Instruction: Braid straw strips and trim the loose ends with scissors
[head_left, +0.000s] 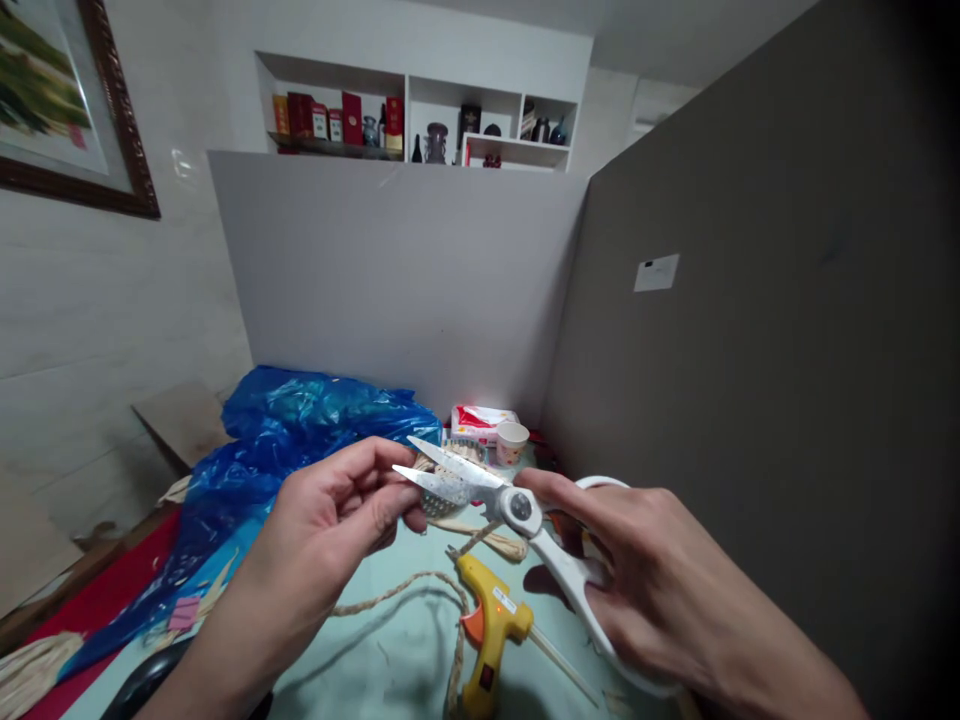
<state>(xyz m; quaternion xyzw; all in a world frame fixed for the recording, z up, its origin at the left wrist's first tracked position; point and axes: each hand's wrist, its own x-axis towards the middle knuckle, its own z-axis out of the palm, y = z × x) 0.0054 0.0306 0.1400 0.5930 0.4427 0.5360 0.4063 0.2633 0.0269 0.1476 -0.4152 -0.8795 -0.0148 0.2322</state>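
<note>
My right hand (660, 570) grips the white handles of a pair of scissors (517, 510), whose metal blades stand slightly apart and point left. My left hand (337, 510) is closed in a pinch right at the blade tips; what its fingers hold, if anything, is too small to make out. Both hands hover above a pale green table (390, 660). Below them lie a yellow hot glue gun (491, 630) and a length of jute rope (420, 590).
A crumpled blue plastic bag (300, 420) lies at the left. A paper cup (512, 442) and a red-and-white packet (480, 420) stand at the back. Grey partition boards (405, 280) close off the back and right. Straw bundle (34, 670) at the lower left.
</note>
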